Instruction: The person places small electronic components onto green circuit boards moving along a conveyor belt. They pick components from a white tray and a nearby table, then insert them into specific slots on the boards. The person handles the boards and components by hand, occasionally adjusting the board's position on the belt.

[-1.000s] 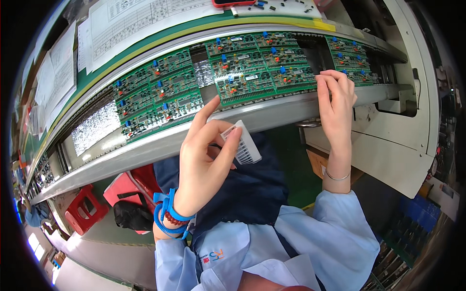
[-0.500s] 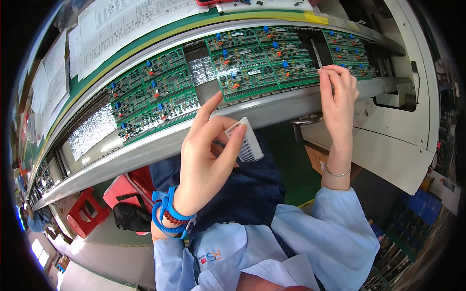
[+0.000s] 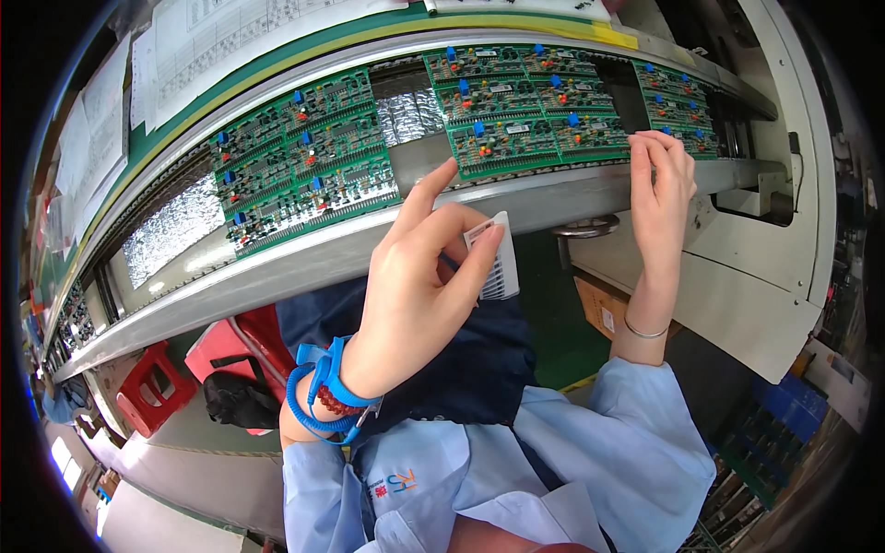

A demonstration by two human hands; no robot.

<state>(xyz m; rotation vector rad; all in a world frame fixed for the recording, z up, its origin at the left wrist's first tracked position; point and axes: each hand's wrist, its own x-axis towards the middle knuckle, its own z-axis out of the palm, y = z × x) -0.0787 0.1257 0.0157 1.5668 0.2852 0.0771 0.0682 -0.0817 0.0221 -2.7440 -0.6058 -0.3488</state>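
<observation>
My left hand [image 3: 419,276] pinches a small white card with rows of dark strips [image 3: 501,263] between thumb and fingers. Its index finger stretches out to the lower left corner of the middle green circuit board panel [image 3: 530,115], seeming to touch it. At that panel's right end is my right hand [image 3: 662,180], its fingertips drawn together near the board edge; what they hold, if anything, is hidden. Another circuit board panel [image 3: 304,157] lies to the left and a third [image 3: 678,106] to the right, all carrying blue, orange and black components.
The panels sit between metal rails [image 3: 516,198] of a conveyor. Silvery foil pads [image 3: 172,230] lie in it. Printed papers [image 3: 249,51] rest beyond the far rail. A white machine housing [image 3: 737,276] stands at right, a red stool [image 3: 155,392] lower left. A blue coiled cord [image 3: 309,396] circles my left wrist.
The middle panel has shifted right, and the gap between it and the left panel is wider. Both hands have moved right. A thin pale strip by my right fingertips no longer shows.
</observation>
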